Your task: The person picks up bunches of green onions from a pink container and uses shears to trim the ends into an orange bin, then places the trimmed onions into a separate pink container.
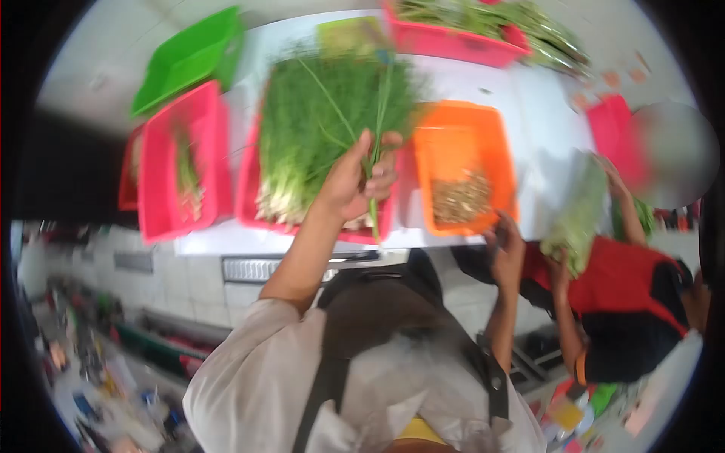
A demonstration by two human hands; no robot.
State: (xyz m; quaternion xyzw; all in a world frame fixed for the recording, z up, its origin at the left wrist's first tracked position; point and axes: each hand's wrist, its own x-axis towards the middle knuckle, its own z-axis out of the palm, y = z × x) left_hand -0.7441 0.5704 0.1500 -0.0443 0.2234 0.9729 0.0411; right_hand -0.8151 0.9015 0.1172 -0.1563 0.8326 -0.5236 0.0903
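My left hand (pixel 361 180) is shut on a few thin green stalks (pixel 375 113), lifted above a big heap of green onion-like stalks (pixel 317 121) lying in a pink bin (pixel 245 189). My right hand (pixel 506 243) sits at the near rim of an orange bin (pixel 461 128), which holds brownish trimmings (pixel 461 198). Its fingers are curled and seen from the back, so its grip is unclear.
A white table (pixel 540 121) carries a second pink bin (pixel 162 174) with a few stalks, a green bin (pixel 189 57) and a far pink bin (pixel 453 45) of greens. At right, a co-worker in red and black (pixel 627 302) holds a green bunch (pixel 580 215).
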